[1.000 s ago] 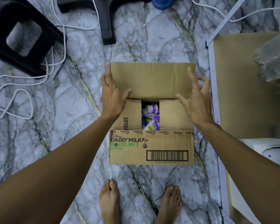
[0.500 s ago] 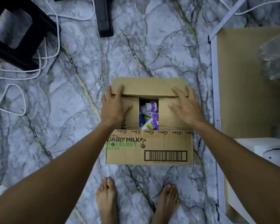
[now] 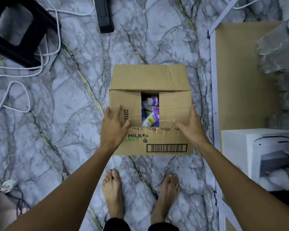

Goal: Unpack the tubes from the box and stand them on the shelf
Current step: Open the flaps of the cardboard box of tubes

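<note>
Purple, white and yellow down in the gap between the two inner flaps: tubes [image 3: 150, 112], heaped loosely inside the cardboard box [image 3: 148, 77], lying every which way. Can't count them, too much hidden under the flaps. Far outer flap folded open, away from the feet; near panel printed with "MILK" lettering and a barcode.

Flat on the left inner flap: left hand [image 3: 114, 129], fingers [image 3: 118, 112] straight and a bit apart, thumb out along the near crease, gripping nothing. Same deal on the right inner flap for the right hand [image 3: 190, 129], fingers [image 3: 193, 112] straight and close together along the box's right edge, thumb pointing in toward the gap, holding nothing either.

Box sitting on a grey-white marble-look floor [image 3: 73, 130], two bare feet [image 3: 113, 189] near it on the near side. Just beside the box on the right, a brown shelf [image 3: 237, 80] in a white frame, with clear blue-capped plastic bottles [image 3: 277, 52] at its far side and a white boxy thing [image 3: 237, 147] nearer. Well apart on the left, a black stool [image 3: 23, 52] with white cables [image 3: 15, 82] trailing past it, plus a white plug [image 3: 7, 187] toward the bottom left corner.
</note>
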